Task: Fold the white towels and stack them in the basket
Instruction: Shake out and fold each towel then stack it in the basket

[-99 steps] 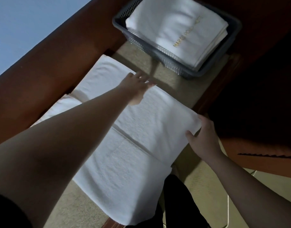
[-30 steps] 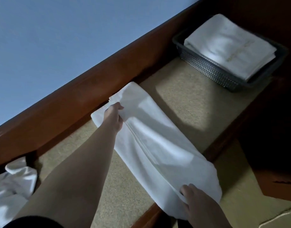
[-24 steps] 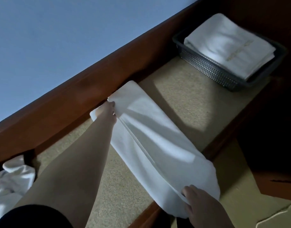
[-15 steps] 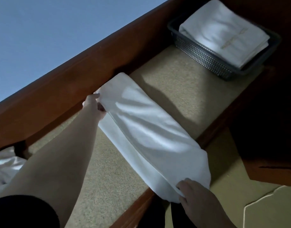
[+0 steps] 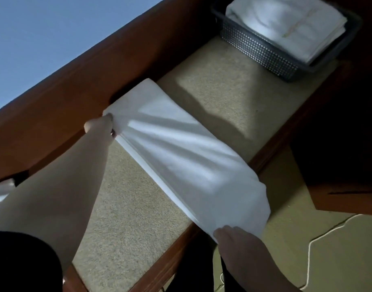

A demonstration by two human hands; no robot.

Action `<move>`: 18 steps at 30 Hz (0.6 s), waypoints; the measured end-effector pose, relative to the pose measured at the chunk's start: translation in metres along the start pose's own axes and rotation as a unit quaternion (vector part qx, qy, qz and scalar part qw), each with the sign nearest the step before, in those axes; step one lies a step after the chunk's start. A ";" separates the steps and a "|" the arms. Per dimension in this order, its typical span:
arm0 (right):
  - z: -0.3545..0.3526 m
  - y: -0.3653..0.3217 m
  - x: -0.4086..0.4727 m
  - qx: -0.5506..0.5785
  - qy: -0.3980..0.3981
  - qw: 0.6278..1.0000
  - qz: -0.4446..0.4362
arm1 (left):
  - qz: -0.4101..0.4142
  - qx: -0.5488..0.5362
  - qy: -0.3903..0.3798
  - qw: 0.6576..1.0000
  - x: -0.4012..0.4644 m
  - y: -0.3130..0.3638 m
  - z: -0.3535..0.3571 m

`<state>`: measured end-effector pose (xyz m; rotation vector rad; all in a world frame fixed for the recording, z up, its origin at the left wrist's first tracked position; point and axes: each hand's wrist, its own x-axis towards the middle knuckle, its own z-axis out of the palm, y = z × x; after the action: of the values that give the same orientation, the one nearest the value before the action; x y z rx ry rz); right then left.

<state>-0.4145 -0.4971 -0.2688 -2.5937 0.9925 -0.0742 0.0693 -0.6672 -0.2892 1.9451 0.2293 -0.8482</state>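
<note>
Both hands are gripping a long folded towel [image 5: 181, 157] stretched across the tan bench top [image 5: 223, 98]: left hand [image 5: 101, 127] pinching the far end, right hand [image 5: 235, 239] clutching the near end. The basket [image 5: 258, 49] of folded towels is sitting well apart.

Head view, tilted, looking down, close.

hands [image 5: 100, 127] stretching towel [image 5: 185, 157]; basket [image 5: 261, 49] beyond

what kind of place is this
Probably a hotel or guest room: a basket stacked with folded white towels bearing gold lettering, a carpeted wooden bench, and another towel being folded.
</note>
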 end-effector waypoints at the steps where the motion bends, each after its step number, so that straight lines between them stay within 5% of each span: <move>1: 0.007 -0.002 0.000 0.002 -0.017 1.000 0.003 | -0.005 0.000 -0.006 1.000 0.001 -0.004 0.002; 14: 0.031 0.011 -0.005 0.027 -0.095 0.992 0.077 | 0.011 0.076 -0.054 0.996 0.000 -0.010 0.002; 18: 0.005 0.027 0.009 0.073 -0.047 0.993 0.085 | 0.026 0.139 -0.081 0.987 -0.042 -0.037 0.001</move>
<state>-0.4242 -0.5203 -0.2834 -2.3493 1.1242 0.0170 0.0201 -0.6414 -0.2885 2.1150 -0.0387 -1.0437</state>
